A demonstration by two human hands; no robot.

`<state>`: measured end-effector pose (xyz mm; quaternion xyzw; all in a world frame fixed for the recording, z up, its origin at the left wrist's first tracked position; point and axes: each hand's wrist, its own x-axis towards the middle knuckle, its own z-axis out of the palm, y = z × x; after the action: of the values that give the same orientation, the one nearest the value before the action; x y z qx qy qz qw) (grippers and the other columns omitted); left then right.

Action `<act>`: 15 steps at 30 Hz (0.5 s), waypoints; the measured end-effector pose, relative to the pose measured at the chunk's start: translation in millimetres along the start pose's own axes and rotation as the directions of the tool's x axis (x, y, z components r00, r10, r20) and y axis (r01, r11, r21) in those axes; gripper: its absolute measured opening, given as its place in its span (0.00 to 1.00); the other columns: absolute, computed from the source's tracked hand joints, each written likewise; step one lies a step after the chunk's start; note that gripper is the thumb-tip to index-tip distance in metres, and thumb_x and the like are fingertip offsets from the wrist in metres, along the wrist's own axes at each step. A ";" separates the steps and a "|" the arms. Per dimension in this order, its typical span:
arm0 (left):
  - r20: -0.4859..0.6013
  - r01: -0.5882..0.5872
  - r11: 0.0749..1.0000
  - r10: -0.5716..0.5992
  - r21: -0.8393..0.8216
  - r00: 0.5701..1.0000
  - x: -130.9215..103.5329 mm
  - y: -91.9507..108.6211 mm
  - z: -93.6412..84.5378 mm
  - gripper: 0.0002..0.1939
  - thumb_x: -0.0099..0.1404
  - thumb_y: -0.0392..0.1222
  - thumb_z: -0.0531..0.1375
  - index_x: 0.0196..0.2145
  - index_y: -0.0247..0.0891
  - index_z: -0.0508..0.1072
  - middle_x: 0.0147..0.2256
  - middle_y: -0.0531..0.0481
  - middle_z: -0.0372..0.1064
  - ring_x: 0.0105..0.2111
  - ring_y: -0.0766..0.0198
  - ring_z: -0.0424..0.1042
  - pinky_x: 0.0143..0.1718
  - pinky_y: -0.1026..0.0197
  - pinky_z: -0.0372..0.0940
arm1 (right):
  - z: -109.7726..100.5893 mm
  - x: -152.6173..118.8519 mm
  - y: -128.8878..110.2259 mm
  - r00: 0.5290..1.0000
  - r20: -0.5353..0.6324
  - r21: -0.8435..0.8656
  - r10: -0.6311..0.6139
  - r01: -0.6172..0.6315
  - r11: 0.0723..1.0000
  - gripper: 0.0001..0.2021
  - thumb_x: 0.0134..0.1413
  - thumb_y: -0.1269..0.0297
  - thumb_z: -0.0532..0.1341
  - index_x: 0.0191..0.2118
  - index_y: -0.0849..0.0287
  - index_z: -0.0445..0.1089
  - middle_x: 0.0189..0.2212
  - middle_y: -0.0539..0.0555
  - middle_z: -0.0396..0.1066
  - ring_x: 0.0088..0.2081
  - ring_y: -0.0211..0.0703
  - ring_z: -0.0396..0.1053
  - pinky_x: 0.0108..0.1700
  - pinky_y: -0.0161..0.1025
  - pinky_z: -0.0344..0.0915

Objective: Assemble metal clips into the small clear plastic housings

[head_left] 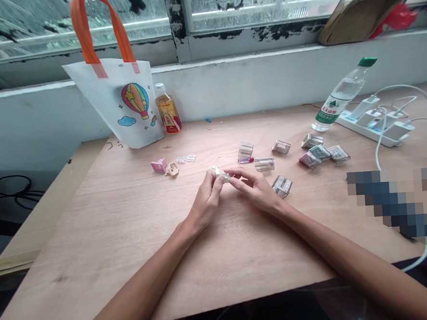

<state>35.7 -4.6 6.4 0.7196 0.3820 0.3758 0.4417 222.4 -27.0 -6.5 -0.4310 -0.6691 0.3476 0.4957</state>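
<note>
Near the middle of the wooden table (130, 223), my left hand (208, 194) pinches a small pale plastic piece (217, 172). My right hand (253, 186) has its thumb and fingertips closed on a small clear part (226, 177) at the right side of that piece. Beyond my right hand lie a screwdriver with a purple and red handle (246, 160) and small clear cases (264, 164). Another clear case (282, 186) sits just right of my right hand. To the left are a pink piece (159, 165), a beige piece (172, 169) and two small clear pieces (186, 158).
A white bag with orange handles (123, 107) and an amber bottle (167, 109) stand at the back left. At the right are several more cases (319, 152), a tilted water bottle (340, 96), a power strip (381, 128) with cables and a pixelated area.
</note>
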 end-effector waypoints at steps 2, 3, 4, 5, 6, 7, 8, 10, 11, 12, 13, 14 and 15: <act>0.030 0.000 1.000 -0.001 0.026 1.000 -0.5 1.0 -0.6 0.14 0.77 0.51 0.48 0.38 0.40 0.61 0.35 0.53 0.59 0.36 0.63 0.61 0.42 0.61 0.59 | -1.0 0.7 1.3 0.999 0.020 0.026 0.032 -0.033 0.999 0.16 0.65 0.54 0.61 0.53 0.53 0.75 0.47 0.55 0.74 0.46 0.46 0.71 0.46 0.42 0.69; 0.046 0.001 0.999 -0.002 0.037 0.999 -0.8 1.5 -0.4 0.14 0.77 0.51 0.48 0.38 0.40 0.61 0.35 0.53 0.60 0.36 0.63 0.61 0.42 0.60 0.59 | -1.3 1.0 1.8 0.999 0.037 0.031 0.039 -0.040 0.999 0.16 0.66 0.54 0.60 0.54 0.54 0.74 0.46 0.56 0.74 0.45 0.46 0.71 0.46 0.42 0.69; 0.062 -0.001 0.999 -0.002 0.045 0.998 -1.2 1.9 0.0 0.13 0.77 0.51 0.48 0.38 0.41 0.61 0.36 0.53 0.60 0.37 0.63 0.62 0.42 0.60 0.59 | -1.4 1.2 2.0 0.998 0.058 0.028 0.036 -0.038 0.999 0.17 0.67 0.54 0.59 0.55 0.55 0.73 0.46 0.56 0.74 0.46 0.46 0.71 0.46 0.42 0.69; 0.079 -0.005 0.999 0.001 0.051 0.997 -1.5 2.1 0.4 0.13 0.77 0.51 0.47 0.38 0.41 0.60 0.36 0.53 0.61 0.37 0.62 0.63 0.43 0.60 0.60 | -1.2 1.1 1.9 0.996 0.082 0.018 0.019 -0.021 1.000 0.18 0.68 0.54 0.57 0.57 0.55 0.71 0.47 0.56 0.73 0.47 0.47 0.71 0.49 0.44 0.69; 0.095 -0.010 0.998 0.005 0.056 0.996 -1.7 2.1 0.8 0.13 0.77 0.51 0.47 0.38 0.41 0.60 0.37 0.53 0.62 0.38 0.62 0.64 0.43 0.60 0.60 | -0.7 0.8 1.6 0.995 0.103 0.001 -0.007 0.007 1.000 0.18 0.69 0.55 0.55 0.58 0.56 0.70 0.49 0.57 0.73 0.50 0.48 0.71 0.52 0.45 0.68; 0.104 -0.018 0.998 0.011 0.061 0.994 -1.7 1.8 1.1 0.13 0.77 0.51 0.47 0.39 0.41 0.61 0.37 0.52 0.63 0.39 0.62 0.64 0.44 0.60 0.60 | 0.1 0.0 1.0 0.992 0.119 -0.024 -0.038 0.041 0.999 0.19 0.70 0.57 0.53 0.60 0.57 0.68 0.51 0.58 0.73 0.53 0.49 0.70 0.56 0.47 0.66; 0.109 -0.025 0.997 0.018 0.068 0.994 -1.8 1.2 1.4 0.13 0.78 0.51 0.46 0.39 0.41 0.61 0.37 0.52 0.63 0.39 0.62 0.65 0.44 0.60 0.60 | 1.3 -1.1 0.4 0.990 0.126 -0.054 -0.065 0.073 0.996 0.20 0.70 0.58 0.51 0.61 0.57 0.66 0.54 0.59 0.72 0.56 0.50 0.69 0.59 0.48 0.64; 0.126 -0.036 0.995 0.024 0.089 0.992 -1.9 -0.5 1.7 0.13 0.78 0.51 0.46 0.40 0.41 0.61 0.38 0.52 0.64 0.39 0.62 0.65 0.44 0.59 0.60 | 4.1 -3.9 -0.6 0.989 0.116 -0.127 -0.091 0.106 0.986 0.22 0.71 0.60 0.48 0.65 0.58 0.61 0.57 0.61 0.69 0.58 0.50 0.68 0.60 0.49 0.63; 0.135 -0.038 0.994 0.024 0.102 0.991 -2.1 -1.4 1.9 0.14 0.78 0.51 0.46 0.40 0.41 0.62 0.37 0.52 0.64 0.38 0.62 0.66 0.43 0.59 0.60 | 5.6 -5.3 -0.7 0.991 0.101 -0.167 -0.089 0.105 0.980 0.22 0.71 0.61 0.47 0.66 0.58 0.59 0.57 0.61 0.69 0.56 0.50 0.69 0.58 0.49 0.64; 0.143 -0.038 0.992 0.022 0.116 0.989 -2.4 -2.2 2.2 0.14 0.78 0.52 0.45 0.41 0.41 0.62 0.37 0.52 0.64 0.37 0.62 0.66 0.42 0.59 0.60 | 6.9 -6.5 -0.4 0.993 0.084 -0.202 -0.079 0.094 0.975 0.23 0.71 0.61 0.46 0.66 0.58 0.58 0.55 0.61 0.71 0.52 0.50 0.71 0.55 0.48 0.66; 0.156 -0.042 0.990 0.021 0.136 0.988 -2.9 -2.7 2.8 0.14 0.78 0.52 0.45 0.41 0.41 0.62 0.36 0.52 0.65 0.37 0.61 0.66 0.41 0.59 0.60 | 7.9 -7.2 0.3 0.996 0.057 -0.227 -0.065 0.076 0.971 0.23 0.71 0.61 0.45 0.66 0.59 0.58 0.51 0.60 0.72 0.46 0.49 0.72 0.51 0.46 0.67; 0.171 -0.054 0.985 0.026 0.162 0.985 -3.5 -2.8 3.5 0.14 0.78 0.52 0.45 0.42 0.41 0.62 0.36 0.52 0.65 0.37 0.61 0.66 0.41 0.58 0.61 | 8.7 -7.5 1.3 0.998 0.022 -0.243 -0.050 0.054 0.969 0.22 0.71 0.61 0.45 0.65 0.59 0.59 0.44 0.58 0.74 0.40 0.47 0.72 0.46 0.45 0.68; 0.186 -0.073 0.979 0.037 0.190 0.982 -4.2 -2.5 4.4 0.14 0.78 0.52 0.45 0.42 0.41 0.62 0.37 0.51 0.66 0.37 0.60 0.67 0.41 0.58 0.61 | 9.2 -7.3 2.5 0.999 -0.015 -0.249 -0.036 0.031 0.968 0.21 0.71 0.61 0.45 0.63 0.59 0.61 0.38 0.55 0.73 0.35 0.46 0.70 0.42 0.43 0.67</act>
<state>37.2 -9.0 1.7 0.8011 0.3552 0.2811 0.3911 215.2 -33.1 -13.8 -0.4816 -0.7098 0.2485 0.4500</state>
